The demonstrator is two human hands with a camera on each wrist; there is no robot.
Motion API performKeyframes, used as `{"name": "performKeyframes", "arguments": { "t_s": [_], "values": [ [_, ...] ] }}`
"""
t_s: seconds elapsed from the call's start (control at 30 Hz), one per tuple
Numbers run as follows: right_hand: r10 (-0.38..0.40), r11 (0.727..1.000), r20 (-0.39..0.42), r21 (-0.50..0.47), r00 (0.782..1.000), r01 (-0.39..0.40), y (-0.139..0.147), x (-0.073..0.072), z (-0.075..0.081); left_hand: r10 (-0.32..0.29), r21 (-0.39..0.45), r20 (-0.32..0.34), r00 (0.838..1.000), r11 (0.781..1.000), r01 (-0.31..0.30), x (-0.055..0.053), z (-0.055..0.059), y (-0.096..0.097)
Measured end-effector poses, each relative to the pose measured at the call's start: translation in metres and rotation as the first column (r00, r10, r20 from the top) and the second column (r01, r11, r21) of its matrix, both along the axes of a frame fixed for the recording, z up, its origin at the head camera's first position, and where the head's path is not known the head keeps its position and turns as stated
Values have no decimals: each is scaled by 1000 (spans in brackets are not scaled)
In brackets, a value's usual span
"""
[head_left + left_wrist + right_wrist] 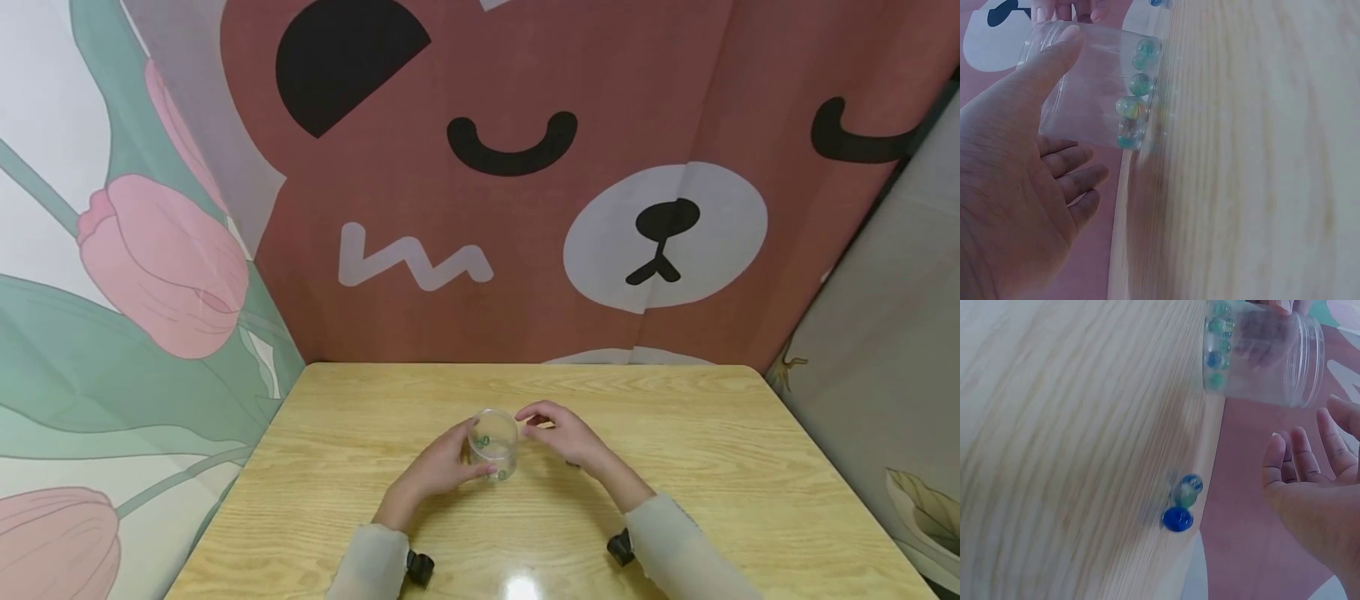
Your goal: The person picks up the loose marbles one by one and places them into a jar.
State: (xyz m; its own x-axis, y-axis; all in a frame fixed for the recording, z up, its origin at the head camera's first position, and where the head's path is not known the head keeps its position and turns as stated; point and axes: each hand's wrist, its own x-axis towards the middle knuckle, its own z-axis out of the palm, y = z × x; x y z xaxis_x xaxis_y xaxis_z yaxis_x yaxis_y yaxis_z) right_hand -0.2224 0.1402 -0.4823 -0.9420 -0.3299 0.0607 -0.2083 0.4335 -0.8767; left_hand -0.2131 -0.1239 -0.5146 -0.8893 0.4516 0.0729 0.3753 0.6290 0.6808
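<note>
A clear plastic jar (504,446) stands upright on the table, its mouth uncovered. My left hand (438,467) grips it from the left, with the thumb on the near side. Several green, blue and swirled glass marbles (1140,84) lie on the jar's bottom. Just right of the rim is my right hand (566,433), its fingers loosely bent and no object visible among them. In the right wrist view, a dark blue marble (1177,519), a green marble (1185,495) and another blue marble (1193,482) lie close together on the table, mostly hidden under the right hand in the head view.
The wood-grain table (315,467) runs back to a curtain with a bear face (517,317). A flower-print curtain (165,400) hangs on the left, a pale one (862,375) on the right. Both wrists wear small black cameras (420,568).
</note>
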Motion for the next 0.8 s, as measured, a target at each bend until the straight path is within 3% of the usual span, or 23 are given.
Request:
{"name": "performKeyframes", "arguments": {
  "t_s": [0.27,0.4,0.8],
  "values": [
    [-29,999,27,14,999,28,14,1,1,21,-28,13,1000,999,-20,0,0,0],
    [-38,999,33,10,999,38,22,1,0,5,1,18,1000,1000,-5,0,2,0],
    [-15,1000,52,-6,999,15,43,2,-5,-1,-4,15,1000,1000,1,0,2,-1]
  ]
}}
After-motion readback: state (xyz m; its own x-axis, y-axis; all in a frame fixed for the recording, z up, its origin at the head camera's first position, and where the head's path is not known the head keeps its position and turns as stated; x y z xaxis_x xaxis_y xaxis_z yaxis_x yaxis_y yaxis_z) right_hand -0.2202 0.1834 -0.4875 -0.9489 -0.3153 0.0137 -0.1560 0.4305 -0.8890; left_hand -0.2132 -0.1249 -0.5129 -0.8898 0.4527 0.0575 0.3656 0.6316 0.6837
